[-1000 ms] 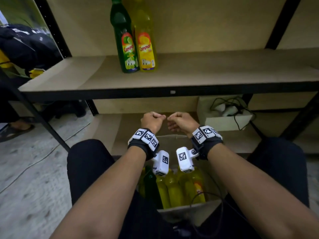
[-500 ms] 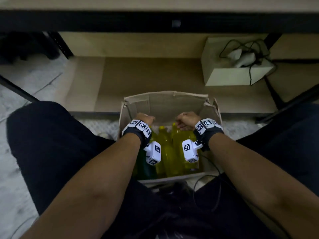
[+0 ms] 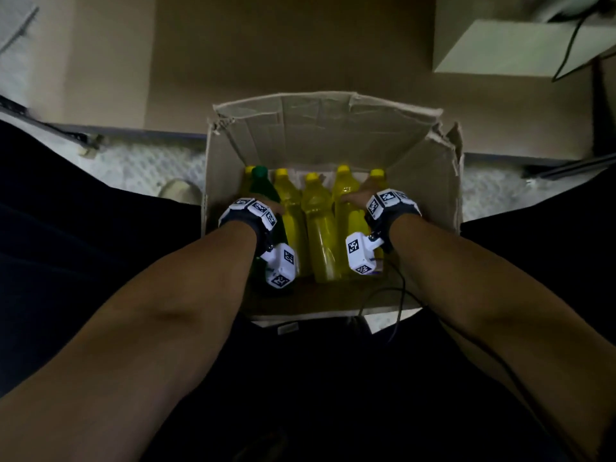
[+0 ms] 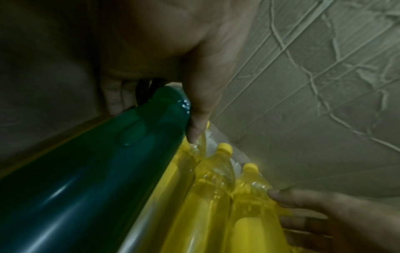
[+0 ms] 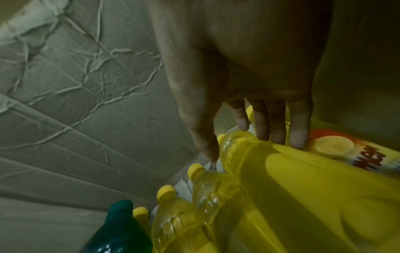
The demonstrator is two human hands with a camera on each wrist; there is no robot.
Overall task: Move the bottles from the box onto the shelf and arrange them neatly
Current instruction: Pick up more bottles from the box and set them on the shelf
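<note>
An open cardboard box point(image 3: 333, 128) stands on the floor between my knees. A green bottle point(image 3: 263, 185) and several yellow bottles lie in it side by side, caps pointing away from me. My left hand point(image 3: 270, 206) grips the green bottle point(image 4: 97, 171) near its shoulder, thumb point(image 4: 194, 119) on one side and fingers on the other. My right hand point(image 3: 361, 195) reaches round the second yellow bottle from the right point(image 3: 346, 221). In the right wrist view that yellow bottle point(image 5: 303, 179) lies between thumb and fingers point(image 5: 262, 126). A labelled yellow bottle point(image 5: 346, 150) lies beside it.
The lower shelf board point(image 3: 300, 45) lies just beyond the box. A white carton with cables point(image 3: 516, 48) sits on it at the right. My dark-clad knees flank the box closely. A black cable point(image 3: 396, 295) hangs over the box's near edge.
The head view dropped from the upper shelf down to the box. Both hands went down from in front of the shelf into the box and closed on bottles.
</note>
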